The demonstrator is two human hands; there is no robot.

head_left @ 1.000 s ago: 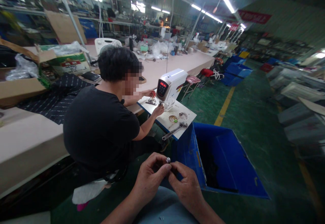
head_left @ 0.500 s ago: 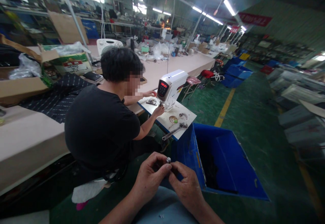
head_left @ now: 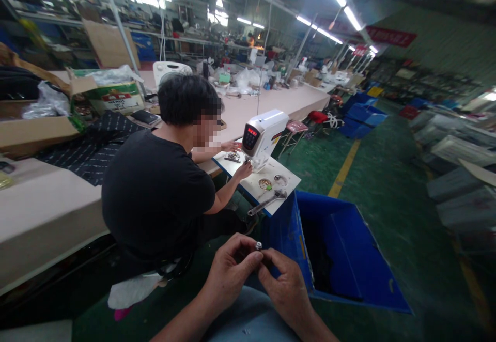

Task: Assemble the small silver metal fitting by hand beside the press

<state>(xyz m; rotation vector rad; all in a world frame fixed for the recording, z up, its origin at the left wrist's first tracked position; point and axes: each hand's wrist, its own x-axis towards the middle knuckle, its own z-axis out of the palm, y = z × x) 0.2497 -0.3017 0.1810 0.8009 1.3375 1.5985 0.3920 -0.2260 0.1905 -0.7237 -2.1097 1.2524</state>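
Observation:
Low in the middle of the head view, my left hand pinches a small shiny round metal part between thumb and fingers. The part stands up above the thumb tip; its exact kind is too small to tell. My right hand is closed against the left, fingertips curled together close under the metal part. Whatever those fingertips grip is hidden. Both hands are over my lap, in front of a blue bin.
A co-worker in a black shirt sits ahead, hands at a white machine with a red display. Its white table bears an adjustable wrench and dishes of small parts. A long bench runs left, with cardboard boxes.
The view has shifted slightly, so the scene sits a little further right. My hands keep nearly the same pose around the small metal part. The co-worker's far hand has moved slightly.

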